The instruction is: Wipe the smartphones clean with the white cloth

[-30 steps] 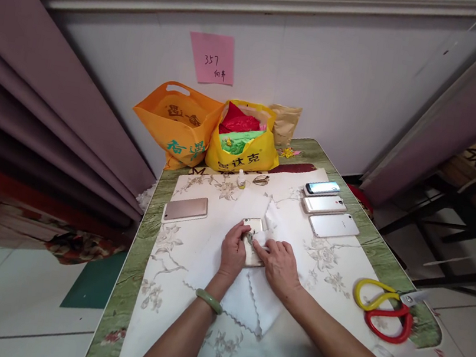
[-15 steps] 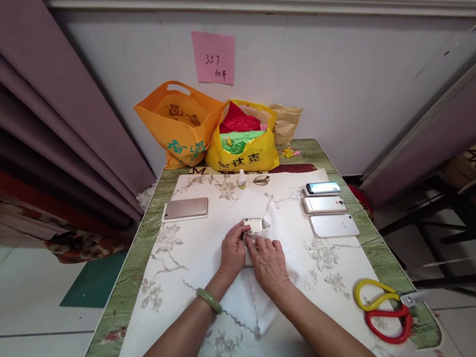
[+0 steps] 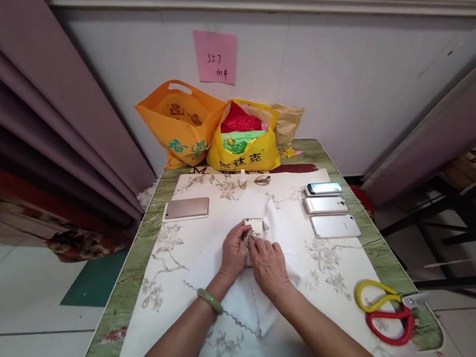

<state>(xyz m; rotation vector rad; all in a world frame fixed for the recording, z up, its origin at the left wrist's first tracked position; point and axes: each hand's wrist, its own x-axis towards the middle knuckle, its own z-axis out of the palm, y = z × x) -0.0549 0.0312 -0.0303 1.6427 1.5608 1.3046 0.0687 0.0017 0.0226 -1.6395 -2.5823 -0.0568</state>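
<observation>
A pale gold smartphone (image 3: 253, 224) lies on a spread white wiping cloth (image 3: 242, 298) with zigzag edges, at the middle of the table. My left hand (image 3: 234, 249), below a green bangle (image 3: 209, 301), is closed around the phone's left side. The fingers of my right hand (image 3: 268, 265) are bent and pressed together on the phone's back, with a bit of whitish cloth at their tips. Both hands cover much of the phone's lower part. Beyond the phone stand a small white-capped bottle (image 3: 242, 179) and a pair of glasses (image 3: 262, 180).
Several phones lie about: a rose-gold one (image 3: 187, 208) on the left, and a white one (image 3: 335, 226) in a row at right. Large scissors (image 3: 388, 313) with yellow and red handles rest near the right edge. An orange bag (image 3: 183, 128) and a stuffed yellow bag (image 3: 245, 159) stand behind.
My right fingertips have shifted slightly on the phone's back, and a whitish bit shows at them now. My left hand keeps its hold; other things stay in place.
</observation>
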